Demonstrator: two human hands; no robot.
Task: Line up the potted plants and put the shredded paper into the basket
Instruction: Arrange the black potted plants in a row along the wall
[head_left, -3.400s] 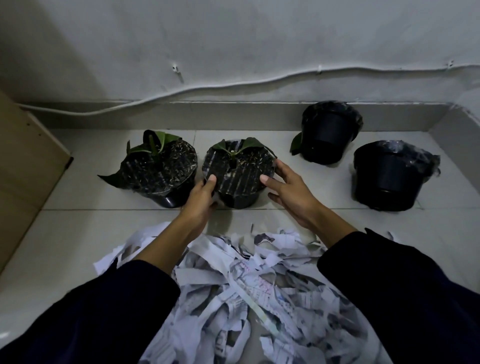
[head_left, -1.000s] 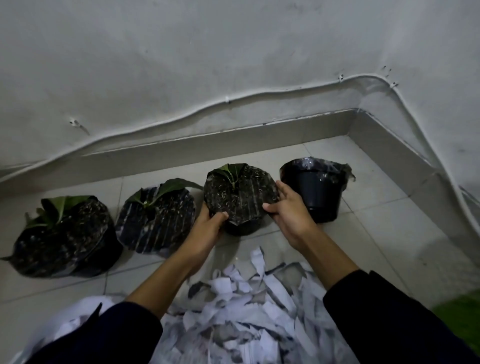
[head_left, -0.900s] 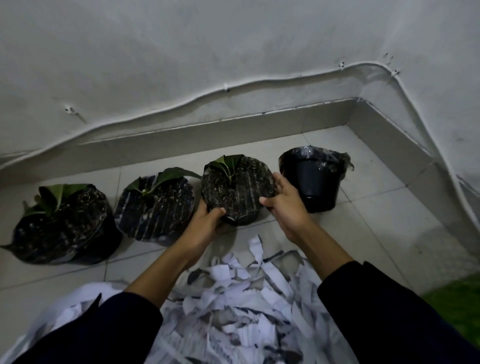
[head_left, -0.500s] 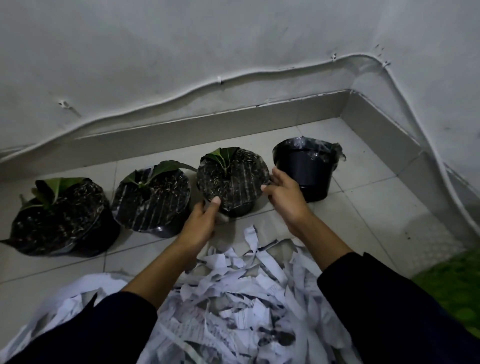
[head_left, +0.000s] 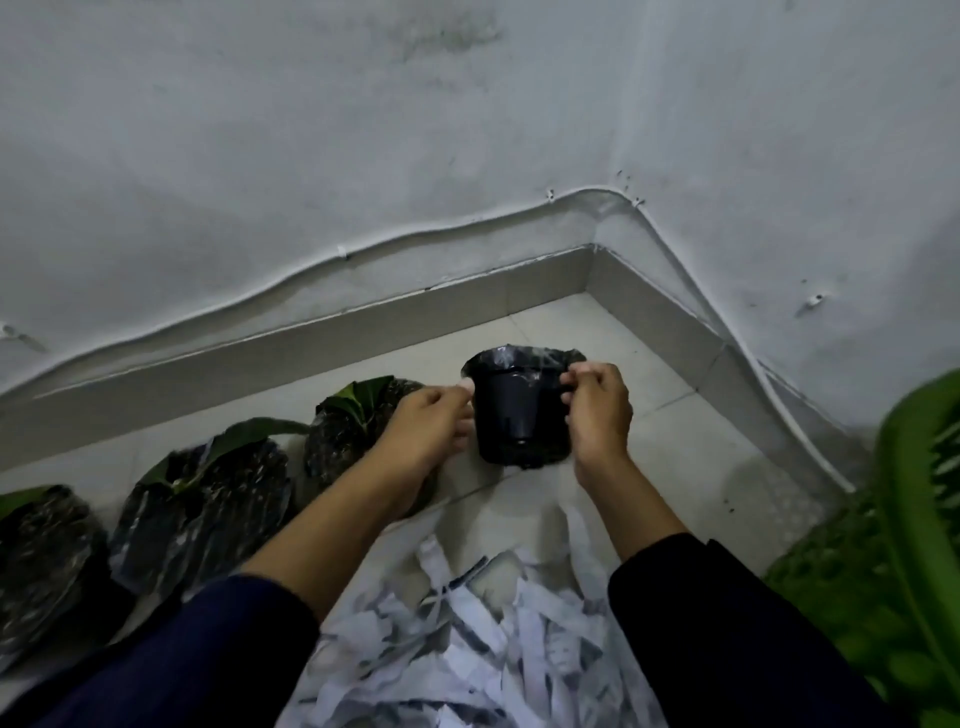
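Four pots sit in a row by the wall (head_left: 363, 130). The rightmost pot (head_left: 519, 410) is between two hands. Shredded paper (head_left: 483, 639) lies in front; a basket (head_left: 919, 499) is right.

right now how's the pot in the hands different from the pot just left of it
The held pot shows no leaves; the neighbouring pot has a green leaf. The left hand and right hand grip the held pot's sides; the neighbouring pot stands ungripped. Both are black with plastic over the top.
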